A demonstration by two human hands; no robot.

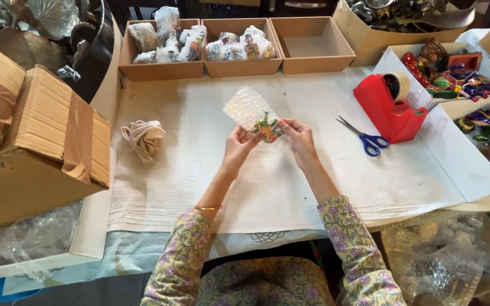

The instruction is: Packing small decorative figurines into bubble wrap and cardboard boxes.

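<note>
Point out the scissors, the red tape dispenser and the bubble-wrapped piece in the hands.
scissors (373, 143), head view, on the blue handles.
red tape dispenser (382, 107), head view, on its red body.
bubble-wrapped piece (248, 109), head view, on the clear wrap above the fingers.

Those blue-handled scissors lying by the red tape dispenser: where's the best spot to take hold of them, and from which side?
Probably the blue handle loops of the scissors, taken from above on the near right. They lie flat on the cloth, handles toward the person, closed blades pointing up-left and away. The tape dispenser stands close behind, so a near-side approach looks clearer.
</note>
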